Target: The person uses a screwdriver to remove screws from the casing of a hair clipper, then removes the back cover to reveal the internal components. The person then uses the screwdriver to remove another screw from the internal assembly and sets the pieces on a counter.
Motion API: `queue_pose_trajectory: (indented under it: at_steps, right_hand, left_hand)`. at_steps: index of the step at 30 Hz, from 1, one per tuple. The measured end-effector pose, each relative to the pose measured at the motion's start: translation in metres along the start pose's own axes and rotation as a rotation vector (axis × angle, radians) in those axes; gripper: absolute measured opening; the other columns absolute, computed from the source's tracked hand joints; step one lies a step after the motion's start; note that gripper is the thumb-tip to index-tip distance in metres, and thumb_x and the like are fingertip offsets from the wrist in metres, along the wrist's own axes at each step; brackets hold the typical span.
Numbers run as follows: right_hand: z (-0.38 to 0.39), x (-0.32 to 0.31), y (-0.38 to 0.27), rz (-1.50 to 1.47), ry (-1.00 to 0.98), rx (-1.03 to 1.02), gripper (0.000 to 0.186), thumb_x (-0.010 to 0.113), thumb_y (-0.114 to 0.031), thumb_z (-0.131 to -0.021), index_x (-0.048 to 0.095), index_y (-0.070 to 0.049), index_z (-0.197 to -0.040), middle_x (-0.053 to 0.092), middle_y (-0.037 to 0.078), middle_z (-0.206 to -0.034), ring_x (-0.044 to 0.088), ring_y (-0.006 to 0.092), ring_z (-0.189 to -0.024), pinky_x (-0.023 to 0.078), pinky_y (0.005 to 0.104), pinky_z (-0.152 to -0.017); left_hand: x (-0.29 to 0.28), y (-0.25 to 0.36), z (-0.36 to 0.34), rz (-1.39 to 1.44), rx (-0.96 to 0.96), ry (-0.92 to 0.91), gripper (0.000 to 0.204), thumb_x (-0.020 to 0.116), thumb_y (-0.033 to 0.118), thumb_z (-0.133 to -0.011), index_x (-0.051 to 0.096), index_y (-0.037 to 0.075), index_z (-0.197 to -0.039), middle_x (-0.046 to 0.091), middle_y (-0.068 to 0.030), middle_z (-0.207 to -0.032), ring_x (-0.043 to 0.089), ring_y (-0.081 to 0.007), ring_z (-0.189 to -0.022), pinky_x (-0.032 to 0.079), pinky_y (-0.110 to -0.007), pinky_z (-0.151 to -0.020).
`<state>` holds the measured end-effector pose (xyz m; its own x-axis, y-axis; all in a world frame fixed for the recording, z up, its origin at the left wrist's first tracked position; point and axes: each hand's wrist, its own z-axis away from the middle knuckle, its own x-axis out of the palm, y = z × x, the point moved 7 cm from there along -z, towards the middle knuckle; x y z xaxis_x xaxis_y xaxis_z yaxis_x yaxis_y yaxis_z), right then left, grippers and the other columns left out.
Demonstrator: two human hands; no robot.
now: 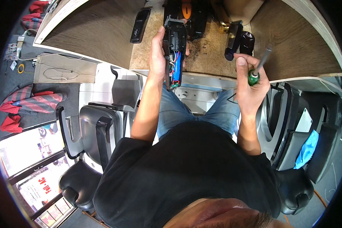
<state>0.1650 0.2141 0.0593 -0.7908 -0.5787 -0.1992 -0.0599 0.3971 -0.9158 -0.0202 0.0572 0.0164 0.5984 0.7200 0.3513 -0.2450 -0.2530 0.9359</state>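
Nearest, by the right part of the counter's (148,55) front edge, the right hand (251,89) has its fingers curled around the green handle of a screwdriver (253,77), the shaft angled up and outward; thumb and index tips come close together, and I cannot tell whether they pinch something small. Left of the counter's middle, reaching past its front edge, is the opened black clipper (174,43), gripped along its sides by the left hand (158,59), thumb on one flank, fingertips on the other. It should feel stiff and fairly light, its smooth shell perhaps slippery; the exposed thin wires look fragile, so hold the shell's sides, clear of the wiring, blue cell (177,69) and blade end. Farther, on the counter's left, lies a black device (140,26).
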Motion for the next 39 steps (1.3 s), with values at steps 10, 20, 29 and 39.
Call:
queue_pose_trajectory:
  at_steps: [10, 20, 29, 39]
  right_hand:
    - [0.010, 0.002, -0.005, 0.219, -0.108, -0.017, 0.019, 0.075, -0.009, -0.095, 0.076, -0.002, -0.112, 0.068, 0.006, -0.085, 0.062, 0.0144, -0.075, 0.051, 0.0278, -0.072]
    - [0.030, -0.016, 0.002, 0.479, 0.015, -0.247, 0.033, 0.077, -0.005, -0.090, 0.075, -0.005, -0.124, 0.065, 0.013, -0.116, 0.070, 0.0288, -0.100, 0.056, 0.0370, -0.086]
    - [0.035, -0.016, 0.026, 0.423, -0.026, -0.094, 0.029, 0.077, -0.012, -0.093, 0.074, 0.001, -0.119, 0.066, 0.016, -0.124, 0.070, 0.0323, -0.106, 0.056, 0.0394, -0.089]
    - [0.034, -0.013, 0.026, 0.397, -0.010, -0.040, 0.026, 0.075, -0.013, -0.093, 0.073, 0.001, -0.115, 0.065, 0.017, -0.112, 0.069, 0.0335, -0.099, 0.055, 0.0393, -0.086]
  left_hand:
    - [0.000, 0.000, -0.001, 0.011, -0.003, -0.012, 0.074, 0.026, 0.063, -0.106, 0.053, 0.010, -0.151, 0.066, -0.0072, -0.073, 0.059, -0.0129, -0.050, 0.052, -0.027, -0.047]
    - [-0.001, 0.000, -0.001, 0.007, 0.001, -0.007, 0.074, 0.025, 0.063, -0.106, 0.053, 0.010, -0.150, 0.066, -0.0060, -0.071, 0.057, -0.0115, -0.048, 0.049, -0.026, -0.045]
    - [0.002, 0.001, -0.001, 0.002, 0.017, -0.016, 0.076, 0.027, 0.064, -0.106, 0.053, 0.009, -0.151, 0.066, -0.0057, -0.070, 0.056, -0.0103, -0.048, 0.049, -0.025, -0.044]
    - [0.001, 0.003, -0.001, -0.008, 0.021, -0.012, 0.076, 0.026, 0.062, -0.106, 0.051, 0.006, -0.151, 0.065, -0.0056, -0.071, 0.056, -0.0105, -0.048, 0.049, -0.025, -0.044]
